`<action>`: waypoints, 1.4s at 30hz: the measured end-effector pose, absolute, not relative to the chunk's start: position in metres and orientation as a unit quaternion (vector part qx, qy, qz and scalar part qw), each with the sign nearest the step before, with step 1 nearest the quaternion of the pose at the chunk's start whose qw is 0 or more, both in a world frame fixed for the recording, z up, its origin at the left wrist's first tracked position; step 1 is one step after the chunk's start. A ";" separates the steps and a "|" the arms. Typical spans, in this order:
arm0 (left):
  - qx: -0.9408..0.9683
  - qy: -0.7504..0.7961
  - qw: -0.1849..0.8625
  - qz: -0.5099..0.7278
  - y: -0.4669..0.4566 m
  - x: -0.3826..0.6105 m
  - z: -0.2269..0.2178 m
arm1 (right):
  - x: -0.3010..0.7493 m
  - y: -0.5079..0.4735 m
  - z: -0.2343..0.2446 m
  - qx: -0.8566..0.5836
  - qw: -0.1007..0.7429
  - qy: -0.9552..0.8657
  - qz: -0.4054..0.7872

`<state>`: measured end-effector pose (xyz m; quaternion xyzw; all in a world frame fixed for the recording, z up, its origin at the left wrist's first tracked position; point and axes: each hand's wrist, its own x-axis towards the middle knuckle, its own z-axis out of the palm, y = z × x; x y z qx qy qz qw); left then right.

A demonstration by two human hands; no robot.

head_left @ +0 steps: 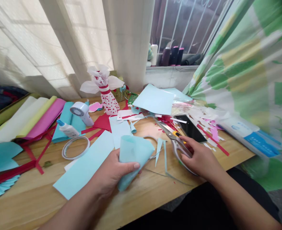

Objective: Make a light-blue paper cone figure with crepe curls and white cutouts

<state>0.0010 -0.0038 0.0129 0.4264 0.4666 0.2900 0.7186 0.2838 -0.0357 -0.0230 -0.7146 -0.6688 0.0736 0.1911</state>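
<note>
Left hand (pixel 109 175): curled narrowly around a rolled pale blue paper cone (pixel 133 159), held above the table.
Right hand (pixel 199 158): closed on the grey handles of scissors (pixel 176 140), blades among paper scraps (pixel 203 127).
Container: a clear plastic bag (pixel 186 107) holding pink and white paper (pixel 183 103), just beside the scissors.
Surface: wooden table (pixel 141 204) with red paper (pixel 102 123), blue paper (pixel 83 163), a tape roll (pixel 75 148), a glue bottle (pixel 67 128).
Room: sheer curtains (pixel 129 38), spools (pixel 174 56) on the windowsill (pixel 169 67).

Bright window (pixel 179 32) daylight, blurred right edge
</note>
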 end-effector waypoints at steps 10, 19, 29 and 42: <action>0.475 0.441 0.710 0.274 -0.005 -0.005 0.014 | 0.295 -0.110 0.006 -0.528 0.270 -0.662 0.459; 0.493 0.475 0.688 0.239 -0.004 -0.004 0.012 | 0.266 -0.091 0.039 -0.523 0.177 -0.730 0.402; 0.515 0.489 0.673 0.208 -0.002 -0.007 0.014 | 0.259 -0.090 0.042 -0.518 0.146 -0.747 0.391; 0.543 0.485 0.660 0.186 0.001 -0.009 0.010 | 0.276 -0.095 0.035 -0.516 0.116 -0.733 0.429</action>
